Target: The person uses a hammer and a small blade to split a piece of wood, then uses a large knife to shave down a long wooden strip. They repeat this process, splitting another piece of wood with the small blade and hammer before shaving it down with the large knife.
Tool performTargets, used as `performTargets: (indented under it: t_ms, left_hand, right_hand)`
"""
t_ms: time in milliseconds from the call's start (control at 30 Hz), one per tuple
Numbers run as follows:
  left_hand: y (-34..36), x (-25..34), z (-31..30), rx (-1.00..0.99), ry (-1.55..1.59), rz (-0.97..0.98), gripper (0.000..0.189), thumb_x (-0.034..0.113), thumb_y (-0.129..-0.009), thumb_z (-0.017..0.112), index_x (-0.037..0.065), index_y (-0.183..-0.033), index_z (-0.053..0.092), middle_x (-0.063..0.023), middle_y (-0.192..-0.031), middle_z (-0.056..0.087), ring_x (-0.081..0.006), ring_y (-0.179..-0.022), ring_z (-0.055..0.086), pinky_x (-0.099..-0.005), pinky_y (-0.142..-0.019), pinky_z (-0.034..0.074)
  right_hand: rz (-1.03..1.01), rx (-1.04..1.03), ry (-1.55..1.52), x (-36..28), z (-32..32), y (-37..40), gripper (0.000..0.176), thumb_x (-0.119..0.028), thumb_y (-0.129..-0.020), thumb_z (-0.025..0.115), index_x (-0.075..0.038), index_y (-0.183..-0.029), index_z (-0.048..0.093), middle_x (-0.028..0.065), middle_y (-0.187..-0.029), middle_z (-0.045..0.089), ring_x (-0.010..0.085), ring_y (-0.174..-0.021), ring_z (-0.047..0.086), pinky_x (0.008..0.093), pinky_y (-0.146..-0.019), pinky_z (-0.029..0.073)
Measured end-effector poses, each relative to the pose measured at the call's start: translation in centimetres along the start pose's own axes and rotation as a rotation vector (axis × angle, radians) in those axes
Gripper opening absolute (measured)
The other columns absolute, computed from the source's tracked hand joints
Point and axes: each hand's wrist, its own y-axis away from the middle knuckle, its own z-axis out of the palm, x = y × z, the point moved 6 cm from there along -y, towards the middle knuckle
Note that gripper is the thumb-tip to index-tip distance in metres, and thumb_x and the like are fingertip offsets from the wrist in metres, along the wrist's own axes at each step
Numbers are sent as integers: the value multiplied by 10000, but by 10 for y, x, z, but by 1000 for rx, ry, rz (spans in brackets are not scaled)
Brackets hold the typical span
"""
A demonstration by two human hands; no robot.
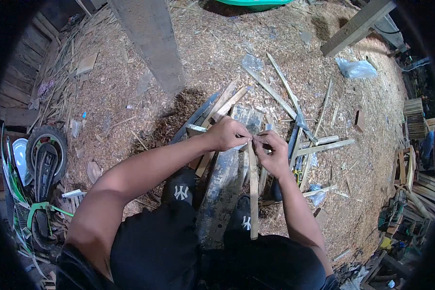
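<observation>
My left hand [227,134] and my right hand [274,153] meet fingertip to fingertip above a weathered timber beam [224,181]. Both are closed in a pinch at the far end of a thin wooden strip [253,193], which runs back toward my lap. The fingers cover that end, so any small piece between them is hidden. Under and beyond my left hand, several pale wood strips [225,102] lie at the far end of the beam. My feet, in dark slippers [180,192], straddle the beam.
More loose strips [275,94] lie crossed on the shaving-covered floor, right of the beam. A wooden post [152,43] rises ahead on the left. A small bike's wheel [47,151] stands at far left. Stacked wood [414,118] lines the right side, near a plastic bag [356,69].
</observation>
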Motion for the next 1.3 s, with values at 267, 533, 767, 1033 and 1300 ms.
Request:
performTargets:
  t_ms: [267,533,767,1033,1300]
  left_hand:
    - [-1,-1,1,33,33,36,215,163,-803,704,9,-939,771,-189,-916,742,-329,-837,730,-386,-769,570]
    - [0,1,1,17,38,-4,223,149,-797,702,11,-959,770,-191,-936,743,-327,-865,732,-378,-791,569]
    - [0,-1,2,11,32,24,233,142,-792,694,8,-967,770,-182,-947,749,-314,-889,735,-369,-817,571]
    - [0,2,0,15,44,0,224,148,-796,698,-9,-941,767,-190,-941,747,-304,-862,740,-365,-802,576]
    - [1,3,2,16,22,2,192,110,-808,727,-9,-952,775,-182,-939,756,-290,-874,746,-359,-803,585]
  right_hand:
    - [22,-10,13,-1,-1,1,120,55,-829,707,14,-941,705,129,-904,691,190,-758,682,271,-642,532]
    - [9,-10,-12,2,0,1,113,54,-830,705,18,-937,701,135,-909,692,208,-766,685,279,-649,535]
    - [23,-16,1,-2,-1,-1,77,58,-829,703,25,-897,690,143,-907,694,220,-781,696,288,-669,549]
    - [10,-17,8,0,-1,0,80,54,-827,704,25,-901,691,145,-900,694,224,-786,702,291,-686,555]
    - [24,-11,-23,-1,-2,-1,88,51,-827,704,21,-909,690,149,-916,697,243,-814,704,305,-695,557]
